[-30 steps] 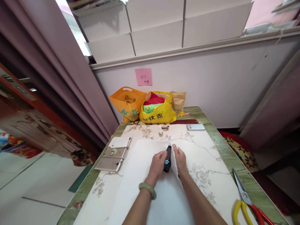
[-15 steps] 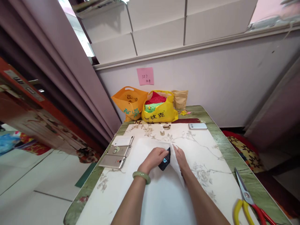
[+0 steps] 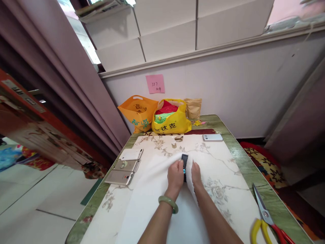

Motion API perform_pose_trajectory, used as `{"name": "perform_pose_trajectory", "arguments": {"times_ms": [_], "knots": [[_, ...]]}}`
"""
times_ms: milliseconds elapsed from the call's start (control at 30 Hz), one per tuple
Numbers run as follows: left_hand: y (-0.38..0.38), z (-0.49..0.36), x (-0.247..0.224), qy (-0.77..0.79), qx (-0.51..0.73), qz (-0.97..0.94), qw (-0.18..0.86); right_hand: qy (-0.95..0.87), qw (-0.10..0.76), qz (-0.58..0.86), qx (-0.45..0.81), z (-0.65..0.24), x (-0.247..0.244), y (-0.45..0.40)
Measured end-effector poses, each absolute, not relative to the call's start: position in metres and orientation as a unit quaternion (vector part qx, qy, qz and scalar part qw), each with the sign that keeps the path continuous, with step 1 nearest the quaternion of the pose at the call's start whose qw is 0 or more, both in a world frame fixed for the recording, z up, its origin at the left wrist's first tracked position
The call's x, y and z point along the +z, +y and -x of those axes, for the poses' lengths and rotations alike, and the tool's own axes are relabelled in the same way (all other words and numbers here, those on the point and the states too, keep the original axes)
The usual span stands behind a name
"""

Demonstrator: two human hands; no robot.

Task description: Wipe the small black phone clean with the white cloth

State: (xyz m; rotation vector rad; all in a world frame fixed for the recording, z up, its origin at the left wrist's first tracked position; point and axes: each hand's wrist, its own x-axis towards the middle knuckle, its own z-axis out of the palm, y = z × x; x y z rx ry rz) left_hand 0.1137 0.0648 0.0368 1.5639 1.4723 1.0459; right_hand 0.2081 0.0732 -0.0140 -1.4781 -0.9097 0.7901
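Note:
My left hand, with a green bangle at its wrist, is closed on a small black phone with a blue-lit centre. The phone stands nearly upright, its lower part partly covered by my fingers. To its right my right hand grips the raised edge of a white sheet, whose fold stands between that hand and the phone. The rest of the sheet spreads over the table's middle and under my forearms.
Several phones lie at the left; another phone is at the back right. Scissors rest near the right edge. Orange and yellow bags and a brown pouch stand at the back.
My left hand has moved right with the phone, which has turned more upright against the sheet's fold. The sheet has creased and shifted on the left. The view has shifted slightly.

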Motion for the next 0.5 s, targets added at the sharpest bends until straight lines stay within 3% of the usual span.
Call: {"name": "perform_pose_trajectory", "arguments": {"times_ms": [267, 500], "knots": [[0.09, -0.116, 0.041, 0.673, 0.435, -0.542, 0.253, -0.487, 0.502, 0.638, 0.32, -0.19, 0.0, 0.064], [0.074, -0.096, 0.038, 0.584, 0.378, -0.634, 0.338, -0.437, 0.532, 0.618, 0.38, -0.199, 0.002, 0.065]]}}
